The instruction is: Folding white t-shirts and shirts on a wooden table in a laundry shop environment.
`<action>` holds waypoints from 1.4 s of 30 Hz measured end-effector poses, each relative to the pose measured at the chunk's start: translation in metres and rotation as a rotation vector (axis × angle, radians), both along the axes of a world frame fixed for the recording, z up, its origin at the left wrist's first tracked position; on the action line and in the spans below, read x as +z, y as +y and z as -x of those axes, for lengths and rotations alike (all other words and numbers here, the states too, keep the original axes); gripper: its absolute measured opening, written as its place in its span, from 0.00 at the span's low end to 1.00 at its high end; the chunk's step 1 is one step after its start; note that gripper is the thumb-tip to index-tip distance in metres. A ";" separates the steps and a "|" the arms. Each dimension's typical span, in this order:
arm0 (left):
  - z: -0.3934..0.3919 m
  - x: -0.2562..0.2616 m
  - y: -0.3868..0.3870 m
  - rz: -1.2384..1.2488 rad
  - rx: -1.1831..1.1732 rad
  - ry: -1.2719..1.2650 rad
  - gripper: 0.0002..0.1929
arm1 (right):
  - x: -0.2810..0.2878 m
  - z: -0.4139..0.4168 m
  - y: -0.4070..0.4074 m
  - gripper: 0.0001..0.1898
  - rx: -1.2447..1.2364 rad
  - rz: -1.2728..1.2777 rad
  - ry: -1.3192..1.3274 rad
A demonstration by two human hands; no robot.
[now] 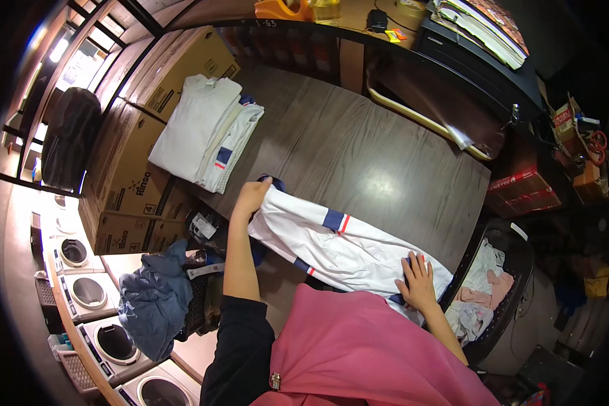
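Observation:
A white garment with navy and red bands (pixel 330 243) lies stretched lengthwise along the near edge of the grey wood-look table (pixel 385 172). My left hand (pixel 255 195) grips its left end, where a dark navy edge shows beside my fingers. My right hand (pixel 417 284) rests flat on its right part, fingers spread, over another band. Beyond my left hand, at the table's left end, sits a stack of folded clothes (pixel 198 127), with white, cream and banded pieces.
Cardboard boxes (pixel 137 177) stand left of the table. A black basket (pixel 520 274) with white and pink laundry is at the right. Blue-grey cloth (pixel 157 299) hangs over a dark basket at lower left, near front-loading machines (pixel 115 341). A shelf (pixel 294 25) edges the far side.

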State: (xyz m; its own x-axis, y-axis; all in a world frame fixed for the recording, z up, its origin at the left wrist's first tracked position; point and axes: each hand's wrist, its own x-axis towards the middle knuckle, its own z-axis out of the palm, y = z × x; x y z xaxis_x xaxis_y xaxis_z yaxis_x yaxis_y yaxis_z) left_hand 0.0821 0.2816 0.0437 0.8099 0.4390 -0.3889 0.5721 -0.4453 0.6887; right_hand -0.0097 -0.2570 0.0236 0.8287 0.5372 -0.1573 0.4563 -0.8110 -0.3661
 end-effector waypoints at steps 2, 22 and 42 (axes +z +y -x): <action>-0.010 -0.013 0.009 0.411 0.177 -0.124 0.25 | -0.004 0.007 -0.005 0.38 -0.078 0.019 0.062; -0.074 -0.060 -0.034 -0.387 0.027 -0.483 0.27 | 0.001 0.015 0.001 0.42 -0.337 -0.093 0.044; -0.013 -0.040 -0.059 -0.336 -0.300 -0.141 0.33 | 0.161 0.030 -0.009 0.16 -0.235 -0.928 0.958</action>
State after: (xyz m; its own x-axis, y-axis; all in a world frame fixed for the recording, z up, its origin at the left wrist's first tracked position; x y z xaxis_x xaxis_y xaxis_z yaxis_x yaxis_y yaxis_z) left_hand 0.0955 0.2228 0.0039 0.9550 0.2602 -0.1423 0.2952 -0.7881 0.5402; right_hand -0.0392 -0.2659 0.1843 0.6849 0.6221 -0.3793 -0.3984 -0.1161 -0.9098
